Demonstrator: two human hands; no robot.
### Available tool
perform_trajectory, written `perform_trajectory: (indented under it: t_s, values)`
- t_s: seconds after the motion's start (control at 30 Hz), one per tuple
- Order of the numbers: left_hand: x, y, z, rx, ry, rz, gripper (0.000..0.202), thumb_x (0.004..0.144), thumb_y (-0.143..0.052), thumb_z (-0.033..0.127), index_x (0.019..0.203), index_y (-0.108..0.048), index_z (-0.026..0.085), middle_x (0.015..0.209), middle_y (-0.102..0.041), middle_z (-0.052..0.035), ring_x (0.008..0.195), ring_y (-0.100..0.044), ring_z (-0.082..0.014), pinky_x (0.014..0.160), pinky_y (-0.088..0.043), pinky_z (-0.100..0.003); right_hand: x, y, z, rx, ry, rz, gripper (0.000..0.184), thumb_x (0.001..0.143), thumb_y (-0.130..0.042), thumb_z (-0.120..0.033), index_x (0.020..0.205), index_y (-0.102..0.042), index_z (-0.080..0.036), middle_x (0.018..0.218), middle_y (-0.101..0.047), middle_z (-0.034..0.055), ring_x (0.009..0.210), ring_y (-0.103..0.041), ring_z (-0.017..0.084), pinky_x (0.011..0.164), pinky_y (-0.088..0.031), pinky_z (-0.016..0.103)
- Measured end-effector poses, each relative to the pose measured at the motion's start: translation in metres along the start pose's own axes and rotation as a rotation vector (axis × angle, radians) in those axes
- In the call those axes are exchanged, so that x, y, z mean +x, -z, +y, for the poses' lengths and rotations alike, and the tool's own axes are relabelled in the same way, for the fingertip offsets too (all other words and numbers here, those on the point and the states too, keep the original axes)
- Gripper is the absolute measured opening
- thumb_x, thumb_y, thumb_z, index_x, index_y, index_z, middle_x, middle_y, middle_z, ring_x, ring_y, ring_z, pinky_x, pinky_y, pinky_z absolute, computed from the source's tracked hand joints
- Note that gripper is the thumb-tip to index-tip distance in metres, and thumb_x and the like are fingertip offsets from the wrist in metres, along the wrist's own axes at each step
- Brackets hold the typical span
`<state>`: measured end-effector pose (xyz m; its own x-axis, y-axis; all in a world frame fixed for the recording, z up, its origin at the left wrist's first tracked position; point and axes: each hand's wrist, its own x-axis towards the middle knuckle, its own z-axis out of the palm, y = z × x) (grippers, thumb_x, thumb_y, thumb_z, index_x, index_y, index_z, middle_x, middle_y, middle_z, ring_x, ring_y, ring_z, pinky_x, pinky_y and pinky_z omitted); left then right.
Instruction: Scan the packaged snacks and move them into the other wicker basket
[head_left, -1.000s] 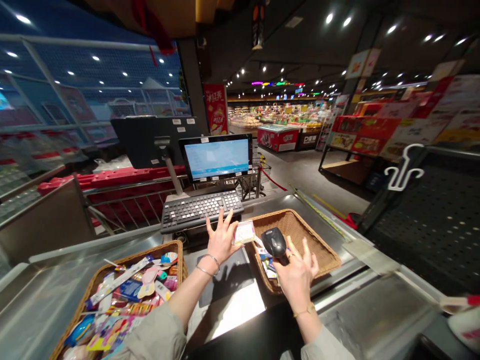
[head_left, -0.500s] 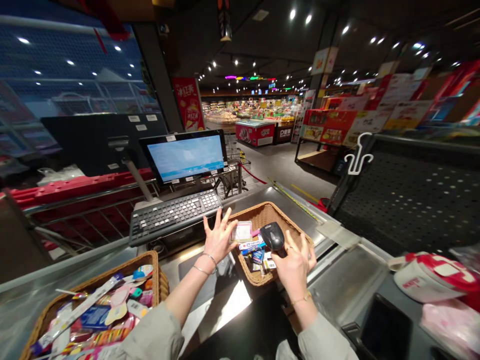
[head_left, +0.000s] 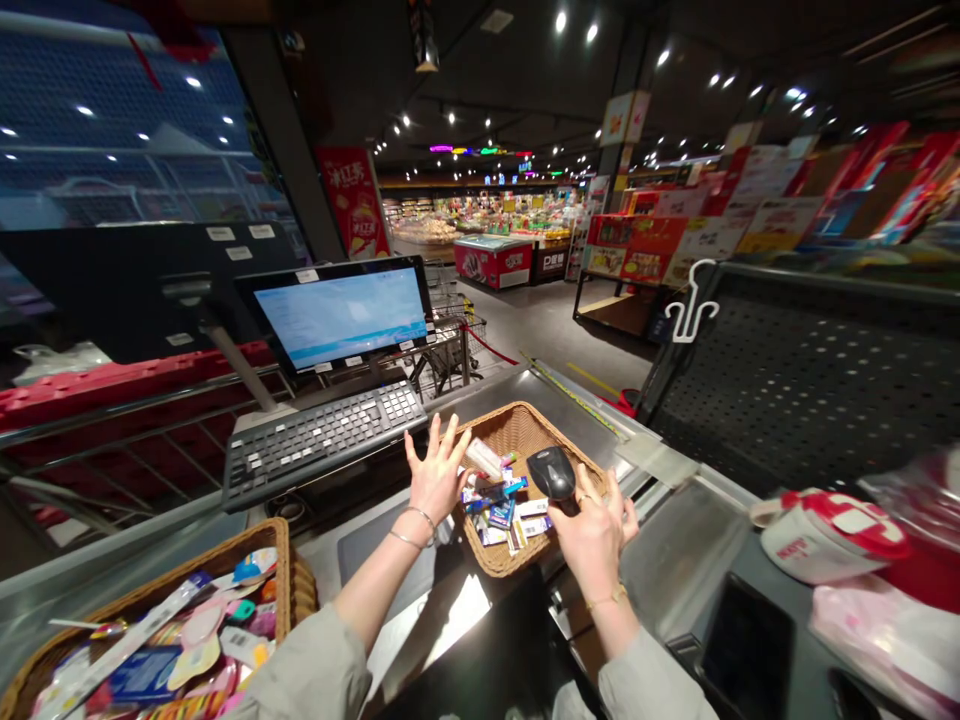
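Observation:
Fingers spread and holding nothing, my left hand (head_left: 436,478) hovers at the left rim of a wicker basket (head_left: 529,430). Whether its thumb touches the rim, I cannot tell. My right hand (head_left: 596,540) grips the handle of a black barcode scanner (head_left: 551,472), whose head is over the basket. Inside lie several small packaged goods, among them a clear pink-and-white pack (head_left: 486,458) and a dark blue pack (head_left: 501,514). The fingers of my right hand partly hide the basket's right rim.
A second wicker basket (head_left: 283,575), full of mixed small goods, stands at lower left. A keyboard (head_left: 326,440) and lit monitor (head_left: 341,315) are behind my left hand. At right are a dark phone-like device (head_left: 750,640), a red-and-white container (head_left: 832,540) and a black perforated panel (head_left: 810,380).
My left hand has let go of the clear pink-and-white pack, which now lies in the basket. The scanner stays in my right hand. The view has turned slightly right.

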<state>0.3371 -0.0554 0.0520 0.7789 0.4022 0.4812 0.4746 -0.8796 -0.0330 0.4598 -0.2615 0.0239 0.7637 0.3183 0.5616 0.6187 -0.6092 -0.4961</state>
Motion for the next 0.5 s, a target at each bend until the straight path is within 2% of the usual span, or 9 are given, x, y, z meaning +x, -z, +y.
perform_trajectory:
  t_s: [0.13, 0.23, 0.5]
  values:
    - [-0.007, 0.004, -0.010, 0.013, 0.045, 0.007, 0.051, 0.091, -0.049, 0.036, 0.141, -0.046, 0.027, 0.159, -0.024, -0.0088, 0.148, -0.013, -0.0330, 0.112, 0.006, -0.070, 0.001, -0.006, -0.005, 0.026, 0.016, -0.006, 0.031, 0.077, -0.056, -0.044, 0.090, -0.073, -0.022, 0.121, -0.068, 0.0073, 0.137, -0.033, 0.032, 0.106, -0.018, 0.054]
    - [-0.019, 0.012, -0.024, 0.041, 0.108, 0.002, 0.050, 0.091, -0.049, 0.038, 0.140, -0.048, 0.027, 0.158, -0.025, -0.0086, 0.148, -0.014, -0.0326, 0.113, 0.006, -0.070, 0.002, -0.012, -0.019, 0.062, 0.050, -0.050, 0.032, 0.078, -0.056, -0.044, 0.090, -0.073, -0.020, 0.122, -0.067, 0.0080, 0.137, -0.032, 0.032, 0.106, -0.018, 0.054]
    - [-0.070, 0.033, -0.067, 0.128, 0.272, -0.039, 0.050, 0.089, -0.055, 0.039, 0.137, -0.051, 0.028, 0.158, -0.027, -0.0080, 0.148, -0.016, -0.0344, 0.112, 0.002, -0.071, -0.007, -0.032, -0.068, 0.146, 0.161, -0.160, 0.031, 0.078, -0.055, -0.043, 0.092, -0.073, -0.022, 0.125, -0.066, 0.0055, 0.137, -0.033, 0.031, 0.107, -0.019, 0.053]
